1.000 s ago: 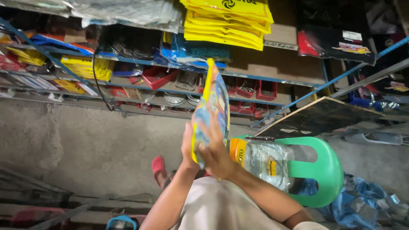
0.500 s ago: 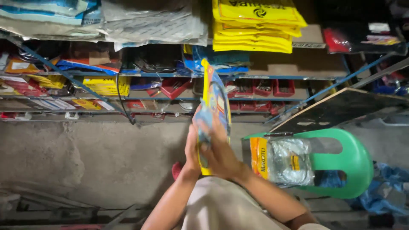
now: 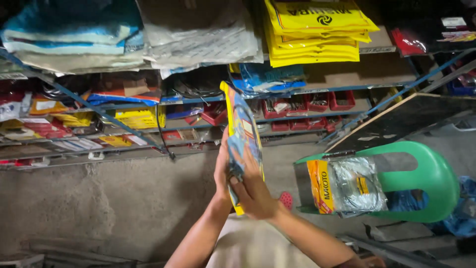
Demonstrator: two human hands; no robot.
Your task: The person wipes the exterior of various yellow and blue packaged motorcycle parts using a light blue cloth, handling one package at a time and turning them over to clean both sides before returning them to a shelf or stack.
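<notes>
dim, uneven light with a warm cast. the stack of yellow packets [image 3: 317, 30] at 1 o'clock is brightest and the corners fall into deep shadow. glare sits on the clear plastic bag [image 3: 354, 186] at 4 o'clock. shelves [image 3: 297, 92] bend toward the edges, and fine detail is soft and slightly smeared.

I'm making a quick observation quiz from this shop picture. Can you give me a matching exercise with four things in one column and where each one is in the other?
Things:
1. flat blue and yellow packet
2. green plastic chair
3. stack of yellow bags
4. clear packet with an orange strip

Places:
A. on the top shelf, upper right
B. standing on the floor at the right
C. lying on the chair seat
D. pressed between the left hand and right hand

Pairs: 1-D, 2-B, 3-A, 4-C
</notes>
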